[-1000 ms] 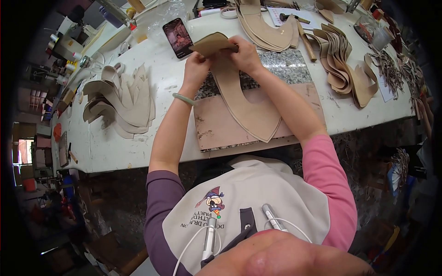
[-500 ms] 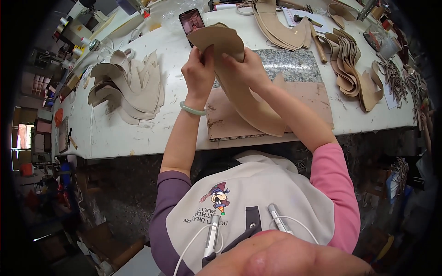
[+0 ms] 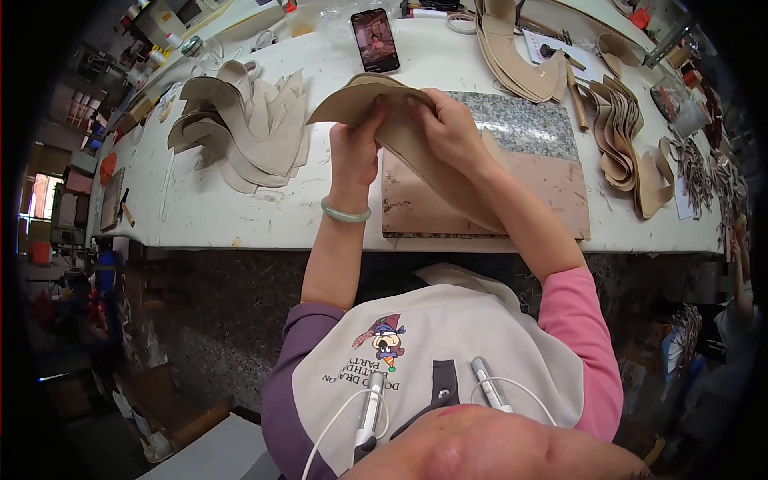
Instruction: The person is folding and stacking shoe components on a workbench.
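Both hands grip a long, curved tan piece of leather-like sheet (image 3: 436, 172), which may be several layers together. My left hand (image 3: 356, 152), a pale green bangle on its wrist, pinches it near its wide upper end with the thumb on top. Close by, my right hand (image 3: 452, 128) is closed on the right edge, thumb pressed on the surface. The wide end bends over to the left; the lower length hangs above a pinkish-brown board (image 3: 536, 196) and passes partly behind my right forearm. Behind the board lies a speckled grey stone slab (image 3: 520, 120).
A pile of curved beige pieces (image 3: 256, 144) lies on the left of the white table (image 3: 208, 216). At the right are a bundle of folded tan pieces (image 3: 612, 132), a wooden-handled tool (image 3: 576, 100) and thin scraps (image 3: 696, 172). A phone (image 3: 374, 40) stands at the back beside stacked curved pieces (image 3: 520, 68).
The held piece's wide end has dropped and tipped over to the left, uncovering the phone behind it. Both hands keep their grip. The whole view has shifted slightly.
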Tool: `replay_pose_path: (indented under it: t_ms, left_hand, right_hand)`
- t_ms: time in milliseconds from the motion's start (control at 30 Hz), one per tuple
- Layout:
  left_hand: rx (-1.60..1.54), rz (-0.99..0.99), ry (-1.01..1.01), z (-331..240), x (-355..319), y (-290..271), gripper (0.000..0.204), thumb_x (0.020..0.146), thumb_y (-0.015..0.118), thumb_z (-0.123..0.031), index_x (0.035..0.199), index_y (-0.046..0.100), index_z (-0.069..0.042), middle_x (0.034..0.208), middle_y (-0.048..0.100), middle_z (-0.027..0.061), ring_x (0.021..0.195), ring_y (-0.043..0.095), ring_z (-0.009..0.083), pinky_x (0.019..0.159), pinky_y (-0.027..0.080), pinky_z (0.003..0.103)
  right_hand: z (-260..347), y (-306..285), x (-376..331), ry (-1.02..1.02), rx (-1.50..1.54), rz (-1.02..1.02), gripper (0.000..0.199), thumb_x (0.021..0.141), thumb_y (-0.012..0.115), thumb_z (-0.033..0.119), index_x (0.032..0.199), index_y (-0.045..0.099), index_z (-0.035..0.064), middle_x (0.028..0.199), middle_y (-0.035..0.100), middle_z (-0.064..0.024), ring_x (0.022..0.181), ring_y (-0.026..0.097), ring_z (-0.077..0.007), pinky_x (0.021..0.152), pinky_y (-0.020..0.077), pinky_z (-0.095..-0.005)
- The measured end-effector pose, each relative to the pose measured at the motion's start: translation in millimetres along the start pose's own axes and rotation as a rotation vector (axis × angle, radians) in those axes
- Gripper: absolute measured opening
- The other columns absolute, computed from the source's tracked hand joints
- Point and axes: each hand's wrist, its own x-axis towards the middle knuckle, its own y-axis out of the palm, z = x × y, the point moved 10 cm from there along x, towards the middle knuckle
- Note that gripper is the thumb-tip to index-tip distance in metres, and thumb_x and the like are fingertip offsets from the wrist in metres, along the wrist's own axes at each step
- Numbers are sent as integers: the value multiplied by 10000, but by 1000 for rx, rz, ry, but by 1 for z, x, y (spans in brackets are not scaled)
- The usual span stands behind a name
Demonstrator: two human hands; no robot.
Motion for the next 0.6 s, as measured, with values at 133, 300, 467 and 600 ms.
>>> replay_pose_path:
  t_ms: [133, 300, 467, 600]
  left_hand:
    - [231, 99, 125, -7, -9, 12, 185, 859, 659, -75, 1011, 676, 30, 885, 681, 88, 745, 595, 135, 634, 472, 198]
    - [-154, 316, -187, 1, -16, 28, 174, 831, 672, -43, 990, 682, 25, 856, 672, 74, 718, 574, 116, 604, 452, 185]
    - [-24, 397, -144, 13, -16, 26, 165, 814, 672, -18, 975, 684, 19, 837, 659, 59, 684, 540, 86, 581, 434, 174]
    - [129, 360, -112, 24, -14, 20, 158, 805, 672, -7, 961, 685, 15, 821, 651, 48, 668, 524, 81, 575, 427, 174]
  right_hand:
    - [26, -12, 0, -268, 27, -85, 193, 835, 632, 60, 1017, 690, 34, 859, 655, -51, 725, 583, -153, 667, 482, -257]
    - [36, -13, 5, -338, 140, 94, 258, 775, 666, -24, 1011, 727, 62, 901, 659, -31, 749, 589, -132, 690, 481, -222]
    - [56, -8, -1, -514, 144, 236, 282, 773, 679, -45, 1019, 735, 81, 945, 642, -34, 782, 576, -121, 682, 465, -205]
    - [67, -11, -5, -594, 121, 207, 300, 749, 684, -62, 1012, 732, 75, 922, 642, -38, 785, 578, -127, 678, 466, -213]
